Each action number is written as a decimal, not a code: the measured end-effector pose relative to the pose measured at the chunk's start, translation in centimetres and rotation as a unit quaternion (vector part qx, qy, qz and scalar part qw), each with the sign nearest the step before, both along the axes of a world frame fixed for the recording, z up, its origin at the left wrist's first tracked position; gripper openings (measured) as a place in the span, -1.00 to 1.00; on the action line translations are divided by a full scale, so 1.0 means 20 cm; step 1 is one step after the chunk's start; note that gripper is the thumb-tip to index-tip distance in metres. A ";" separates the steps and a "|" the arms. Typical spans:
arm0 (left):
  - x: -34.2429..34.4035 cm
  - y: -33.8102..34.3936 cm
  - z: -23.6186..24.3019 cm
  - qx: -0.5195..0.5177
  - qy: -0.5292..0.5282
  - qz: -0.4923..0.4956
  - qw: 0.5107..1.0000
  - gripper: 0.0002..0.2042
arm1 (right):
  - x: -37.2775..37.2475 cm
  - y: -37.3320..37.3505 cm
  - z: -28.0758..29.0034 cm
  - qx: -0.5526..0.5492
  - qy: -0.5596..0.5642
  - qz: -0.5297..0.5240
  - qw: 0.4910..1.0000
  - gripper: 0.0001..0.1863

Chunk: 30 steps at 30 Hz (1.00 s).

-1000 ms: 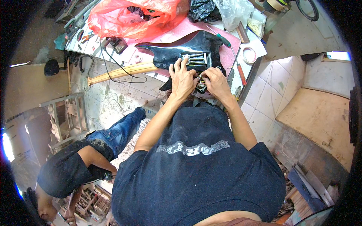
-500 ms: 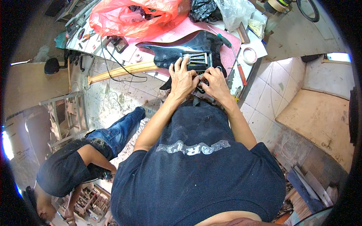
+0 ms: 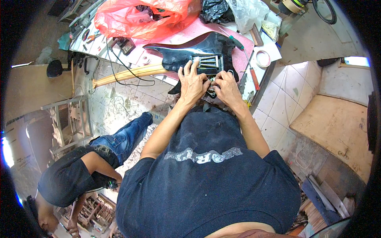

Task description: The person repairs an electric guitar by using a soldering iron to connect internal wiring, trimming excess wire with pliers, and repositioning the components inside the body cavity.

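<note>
A black electric guitar (image 3: 174, 53) lies face down at the table's near edge, its pale wooden neck (image 3: 131, 74) pointing left. Metal springs (image 3: 208, 62) show in an open cavity in its back. My left hand (image 3: 192, 85) rests on the body beside the springs, some fingers spread, thumb and index finger closed together at thin wiring (image 3: 211, 94) near the body's edge. Right across from it, my right hand (image 3: 228, 88) is closed in a pinch at the same spot. What the fingertips grip is too small and hidden to make out.
On the table lie a red-handled screwdriver (image 3: 254, 78), a green-handled one (image 3: 237, 43), a tape roll (image 3: 262, 58) and a red plastic bag (image 3: 115, 22). A black cable (image 3: 137, 84) loops over the neck. Another person (image 3: 73, 174) bends over at the lower left.
My right hand's fingers have shifted slightly at the wiring. My left hand and the guitar stay in place.
</note>
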<state>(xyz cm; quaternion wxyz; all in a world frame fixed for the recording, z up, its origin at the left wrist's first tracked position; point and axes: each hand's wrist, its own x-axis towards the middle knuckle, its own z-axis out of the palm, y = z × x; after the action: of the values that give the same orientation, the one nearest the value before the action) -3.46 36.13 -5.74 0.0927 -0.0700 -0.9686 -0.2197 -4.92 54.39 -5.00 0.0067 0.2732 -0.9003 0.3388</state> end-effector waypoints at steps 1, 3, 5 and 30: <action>0.00 0.00 -0.01 0.000 0.000 0.000 1.000 -0.83 | 0.00 0.00 0.00 0.002 0.002 0.004 1.000 -0.89; 0.00 0.00 -0.02 -0.006 0.004 0.003 1.000 -0.83 | 0.00 0.00 0.00 0.004 0.004 0.009 1.000 -0.89; 0.00 0.00 -0.01 -0.006 0.001 0.002 1.000 -0.82 | 0.00 0.00 0.02 0.030 0.012 0.019 0.999 -0.87; 0.00 0.01 -0.01 -0.001 -0.008 0.004 1.000 -0.75 | -0.04 0.08 0.13 0.123 0.003 0.067 0.990 -0.77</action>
<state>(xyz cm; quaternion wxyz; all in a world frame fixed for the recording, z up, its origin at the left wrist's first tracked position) -3.36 36.27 -5.92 0.0857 -0.0643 -0.9698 -0.2193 -5.63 55.99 -2.39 -0.0469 0.3329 -0.9148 0.2240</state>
